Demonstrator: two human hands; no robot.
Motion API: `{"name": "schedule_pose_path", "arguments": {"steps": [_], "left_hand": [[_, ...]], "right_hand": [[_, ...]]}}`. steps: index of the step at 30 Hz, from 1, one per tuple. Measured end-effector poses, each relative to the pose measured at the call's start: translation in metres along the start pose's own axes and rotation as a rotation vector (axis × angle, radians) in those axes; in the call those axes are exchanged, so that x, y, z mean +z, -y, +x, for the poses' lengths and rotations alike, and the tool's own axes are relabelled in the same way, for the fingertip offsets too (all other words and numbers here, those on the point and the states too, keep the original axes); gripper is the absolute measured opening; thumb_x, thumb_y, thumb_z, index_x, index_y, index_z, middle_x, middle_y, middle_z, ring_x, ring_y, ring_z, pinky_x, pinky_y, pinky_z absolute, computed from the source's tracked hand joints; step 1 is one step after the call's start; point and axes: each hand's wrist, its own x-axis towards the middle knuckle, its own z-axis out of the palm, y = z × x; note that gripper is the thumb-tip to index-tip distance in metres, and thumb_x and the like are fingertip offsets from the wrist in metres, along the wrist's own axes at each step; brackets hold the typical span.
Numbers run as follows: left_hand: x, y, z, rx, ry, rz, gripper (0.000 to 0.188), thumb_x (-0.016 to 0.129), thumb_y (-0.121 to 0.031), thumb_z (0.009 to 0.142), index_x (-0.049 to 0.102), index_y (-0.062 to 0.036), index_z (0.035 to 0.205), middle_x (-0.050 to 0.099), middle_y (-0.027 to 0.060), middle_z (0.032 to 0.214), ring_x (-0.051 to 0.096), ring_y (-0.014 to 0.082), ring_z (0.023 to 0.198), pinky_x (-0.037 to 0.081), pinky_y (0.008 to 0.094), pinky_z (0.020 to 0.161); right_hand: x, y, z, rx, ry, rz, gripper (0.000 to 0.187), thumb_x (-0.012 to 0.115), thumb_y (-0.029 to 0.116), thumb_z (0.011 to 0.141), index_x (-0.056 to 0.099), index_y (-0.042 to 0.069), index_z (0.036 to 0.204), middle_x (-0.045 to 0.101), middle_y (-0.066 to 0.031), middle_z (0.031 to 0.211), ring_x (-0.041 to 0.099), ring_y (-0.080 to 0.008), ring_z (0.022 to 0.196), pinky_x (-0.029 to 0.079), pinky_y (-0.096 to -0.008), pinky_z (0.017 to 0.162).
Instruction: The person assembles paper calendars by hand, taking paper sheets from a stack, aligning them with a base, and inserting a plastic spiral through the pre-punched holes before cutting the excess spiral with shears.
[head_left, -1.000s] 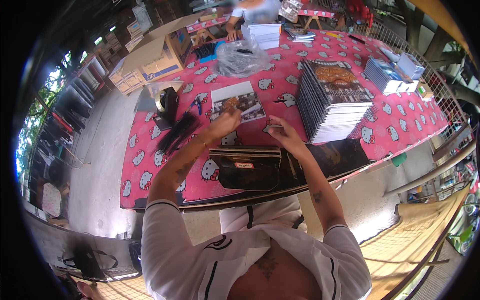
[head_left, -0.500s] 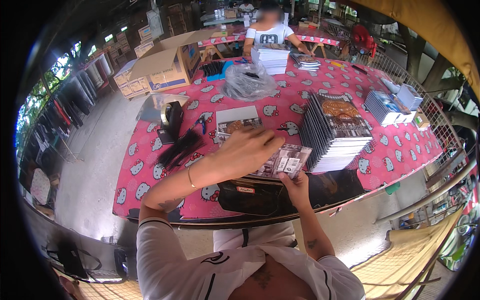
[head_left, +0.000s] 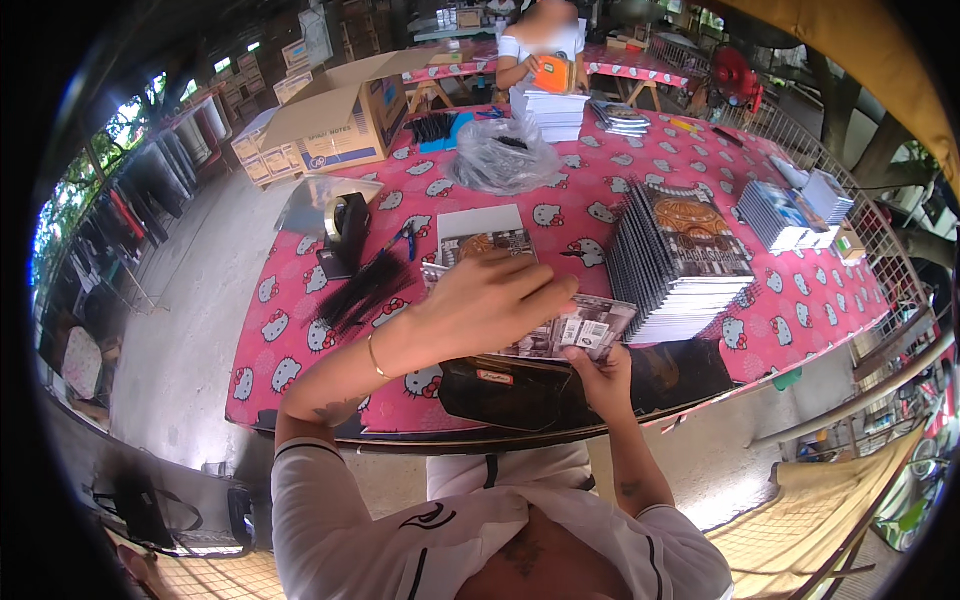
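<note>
A notebook with a brown photo cover and a white barcode label [head_left: 607,318] lies tilted in front of me. My right hand [head_left: 605,380] grips its near right corner, thumb on top of the cover. Across it reaches my left hand [head_left: 490,305], fingers bent together at the notebook's far edge; the fingertips and whatever they pinch are hidden. Just beyond lies a stack of unbound notebooks [head_left: 487,243] with a white sheet. A tall stack of coil-bound notebooks [head_left: 690,235] stands to the right. Black binding coils [head_left: 368,292] lie loose near my left forearm.
A black tape dispenser [head_left: 345,235] and blue-handled pliers [head_left: 410,230] are at left. Farther back are a clear plastic bag [head_left: 505,160], a large carton [head_left: 345,125] and another person [head_left: 540,50] behind a white stack. More notebooks [head_left: 770,212] sit at the right edge.
The person across the table has lifted an orange booklet over the white stack. My hands stay at the notebook with little movement; the view has shifted slightly.
</note>
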Motion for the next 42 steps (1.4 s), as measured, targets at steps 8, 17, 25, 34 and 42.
{"name": "schedule_pose_path", "arguments": {"steps": [8,17,25,34,42], "left_hand": [[0.009,-0.009,-0.008,0.051,0.141,-0.005,0.029,0.072,-0.025,0.084,0.065,-0.0083,0.107,0.051,0.0005,0.076,0.059,0.0181,0.076,0.052,0.0351,0.069],[0.056,-0.06,-0.138,-1.055,-0.438,-0.434,0.058,0.053,-0.035,0.102,0.044,-0.0009,0.148,0.044,0.019,0.152,0.036,0.0282,0.146,0.024,0.0419,0.119],[0.097,-0.027,-0.204,-1.259,-0.194,-0.532,0.045,0.052,-0.026,0.103,0.053,0.0017,0.138,0.059,0.0202,0.132,0.056,0.037,0.121,0.045,0.0402,0.102],[0.096,0.112,-0.313,-0.917,0.073,0.516,0.013,0.06,-0.015,0.096,0.059,-0.0028,0.094,0.06,0.0163,0.097,0.063,0.0363,0.087,0.055,0.0467,0.074],[0.048,-0.009,-0.176,-1.086,-0.325,-0.309,0.01,0.062,-0.007,0.094,0.068,-0.0013,0.1,0.062,0.0122,0.074,0.064,0.021,0.064,0.047,0.0344,0.056]], "right_hand": [[0.011,-0.019,-0.018,0.085,-0.004,0.038,0.031,0.072,0.007,0.093,0.064,-0.001,0.121,0.071,-0.0029,0.105,0.063,-0.0081,0.095,0.05,-0.025,0.087],[0.032,-0.028,-0.027,0.091,-0.071,0.14,0.068,0.073,0.013,0.092,0.037,0.003,0.148,0.053,-0.016,0.134,0.056,-0.0239,0.122,0.046,-0.0349,0.103],[-0.012,-0.044,-0.002,0.183,0.048,0.009,0.058,0.077,0.016,0.089,0.049,0.003,0.138,0.065,-0.0105,0.12,0.062,-0.0149,0.107,0.049,-0.029,0.093],[0.041,0.048,0.024,-0.588,-0.008,-0.657,0.052,0.077,0.014,0.082,0.057,0.003,0.128,0.059,-0.0159,0.124,0.06,-0.0314,0.107,0.042,-0.0449,0.099],[0.1,0.011,0.055,-0.431,0.351,-0.869,0.014,0.068,0.021,0.09,0.069,0.012,0.1,0.069,-0.0074,0.088,0.067,-0.0293,0.079,0.052,-0.0414,0.073]]}}
